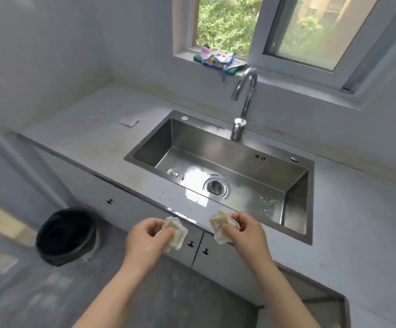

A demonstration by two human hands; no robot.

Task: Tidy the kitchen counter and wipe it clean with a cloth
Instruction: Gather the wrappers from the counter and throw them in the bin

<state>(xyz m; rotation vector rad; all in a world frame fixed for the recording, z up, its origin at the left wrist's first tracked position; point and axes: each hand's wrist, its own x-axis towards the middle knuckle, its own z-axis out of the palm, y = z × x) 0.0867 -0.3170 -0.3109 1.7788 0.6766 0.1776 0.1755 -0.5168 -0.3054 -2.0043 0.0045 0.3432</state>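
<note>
My left hand (148,237) grips a crumpled, stained white paper wad (176,233) in front of the counter's front edge. My right hand (246,229) pinches a second crumpled paper wad (220,224) just over the sink's near rim. The grey counter (78,131) runs left and right of the steel sink (296,192). A colourful cloth (218,58) lies on the window sill behind the tap. A small white scrap (127,121) and a faint brownish stain (96,114) sit on the counter left of the sink.
A black-lined waste bin (66,235) stands on the floor at lower left. The curved tap (244,102) rises behind the sink. Crumbs (269,204) speckle the sink floor at right. Cabinet doors with small dark handles (191,243) sit below the counter.
</note>
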